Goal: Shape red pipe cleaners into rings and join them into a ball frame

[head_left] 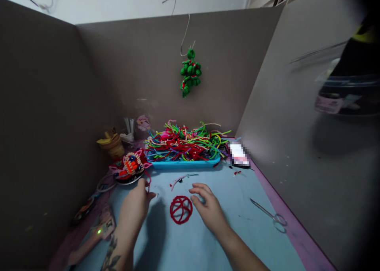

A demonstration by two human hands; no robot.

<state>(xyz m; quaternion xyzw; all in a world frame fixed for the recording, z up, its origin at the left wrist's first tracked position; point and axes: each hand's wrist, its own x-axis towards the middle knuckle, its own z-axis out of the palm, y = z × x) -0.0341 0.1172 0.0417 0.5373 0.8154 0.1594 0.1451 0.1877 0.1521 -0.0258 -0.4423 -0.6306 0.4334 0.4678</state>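
Note:
A round red pipe-cleaner ring with crossed spokes [181,209] lies flat on the light blue mat [237,231]. My right hand [208,208] rests just to its right, fingers spread and curved, holding nothing. My left hand [135,207] sits to the ring's left with its fingers pinched on a thin red pipe cleaner [148,182] that rises from the fingertips. Beyond that hand lies a red, orange and pink pipe-cleaner figure [130,167] on a small plate.
A blue tray [185,163] heaped with several coloured pipe cleaners stands at the back. Scissors [268,213] lie right, a pink glue gun [97,231] left, a loose pipe cleaner [181,179] mid-mat. A green pipe-cleaner ornament [190,73] hangs on the cardboard back wall.

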